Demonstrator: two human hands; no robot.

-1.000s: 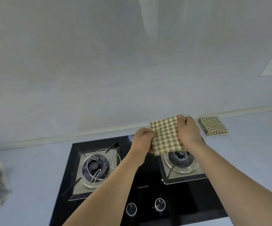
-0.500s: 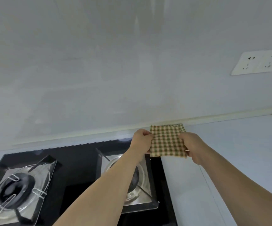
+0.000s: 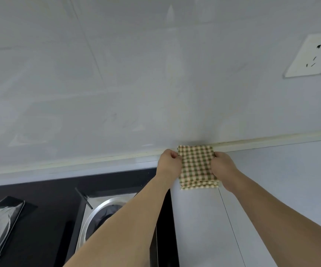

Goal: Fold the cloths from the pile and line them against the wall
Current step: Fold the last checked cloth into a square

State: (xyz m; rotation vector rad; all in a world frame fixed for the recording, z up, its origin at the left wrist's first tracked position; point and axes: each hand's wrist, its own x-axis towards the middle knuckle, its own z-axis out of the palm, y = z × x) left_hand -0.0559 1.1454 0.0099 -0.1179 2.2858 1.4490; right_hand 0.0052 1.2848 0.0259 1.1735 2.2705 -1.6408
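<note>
The pale wall (image 3: pixel 136 74) fills the upper frame, the grey counter (image 3: pixel 281 180) the lower right, a black gas hob (image 3: pixel 40 218) the lower left. At centre right, the left hand (image 3: pixel 170 162) and right hand (image 3: pixel 223 168) pinch the folded checked cloth (image 3: pixel 196 166) by its sides, its far edge at the wall's base. A white socket (image 3: pixel 313 54) sits upper right.

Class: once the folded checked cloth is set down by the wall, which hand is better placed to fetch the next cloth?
Probably left. Both hands grip the green-and-cream checked folded cloth: left hand on the stove side, right hand on the socket side. No pile shows now, so this is tentative.
</note>
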